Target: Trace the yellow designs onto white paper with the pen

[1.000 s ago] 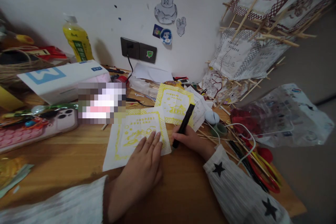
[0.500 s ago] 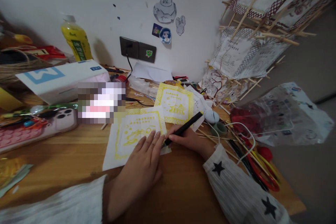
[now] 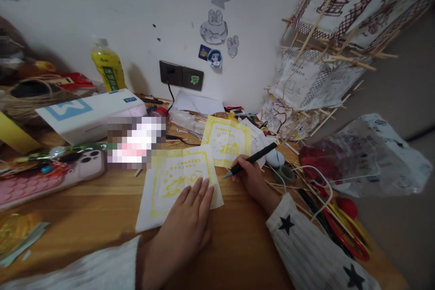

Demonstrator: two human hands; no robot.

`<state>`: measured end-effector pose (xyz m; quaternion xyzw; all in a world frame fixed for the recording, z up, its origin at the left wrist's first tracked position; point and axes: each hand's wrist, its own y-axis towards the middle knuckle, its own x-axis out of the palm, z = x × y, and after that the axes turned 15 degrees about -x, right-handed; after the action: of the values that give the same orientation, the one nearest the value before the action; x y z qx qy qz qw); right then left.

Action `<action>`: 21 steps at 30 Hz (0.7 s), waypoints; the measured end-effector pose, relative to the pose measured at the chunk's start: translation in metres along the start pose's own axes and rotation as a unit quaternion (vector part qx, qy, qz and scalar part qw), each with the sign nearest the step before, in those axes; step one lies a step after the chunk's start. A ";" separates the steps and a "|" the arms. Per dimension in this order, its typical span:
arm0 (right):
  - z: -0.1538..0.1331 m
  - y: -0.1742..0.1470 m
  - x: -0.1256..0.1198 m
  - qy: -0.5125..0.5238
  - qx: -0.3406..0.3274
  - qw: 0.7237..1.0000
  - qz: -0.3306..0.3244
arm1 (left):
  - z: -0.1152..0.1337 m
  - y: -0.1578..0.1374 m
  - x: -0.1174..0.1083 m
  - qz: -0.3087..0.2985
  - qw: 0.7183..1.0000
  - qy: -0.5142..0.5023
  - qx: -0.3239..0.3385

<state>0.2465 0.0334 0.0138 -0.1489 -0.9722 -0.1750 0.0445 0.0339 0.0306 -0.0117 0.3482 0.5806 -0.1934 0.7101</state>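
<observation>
My left hand (image 3: 190, 210) lies flat with outstretched fingers on a white sheet with yellow drawing (image 3: 181, 165), pressing its lower right part against the table. In my right hand (image 3: 253, 181) is a black marker pen (image 3: 256, 156), gripped between thumb and fingers. Its grey tip points down and left, just past the sheet's right edge; whether it touches anything I cannot tell. A second sheet with a yellow border and a small yellow building (image 3: 227, 141) lies behind, partly beside the first.
A tissue box (image 3: 90, 115), a pink phone case (image 3: 50, 179) and a blurred-out bright object (image 3: 137, 140) lie on the left. Scissors (image 3: 356, 244), a white cable and a plastic bag (image 3: 380, 158) are right. A stick frame with drawn panels (image 3: 299, 77) stands behind.
My right hand has moved right and lifted the pen away from the sheet's right edge, uncovering that corner. My left hand stays on the sheet. The view has tilted up slightly.
</observation>
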 end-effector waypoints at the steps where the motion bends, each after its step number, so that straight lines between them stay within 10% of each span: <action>1: 0.000 0.001 0.000 0.000 -0.011 1.000 0.019 | 0.001 0.000 -0.002 -0.014 1.000 0.001 -0.002; 21: 0.014 0.002 -0.004 -0.043 -0.032 0.998 0.024 | 0.015 0.000 -0.043 -0.166 0.983 -0.023 0.077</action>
<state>0.2504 0.0394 0.0010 -0.1807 -0.9633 -0.1983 0.0023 0.0337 0.0139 0.0310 0.2958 0.5972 -0.3608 0.6524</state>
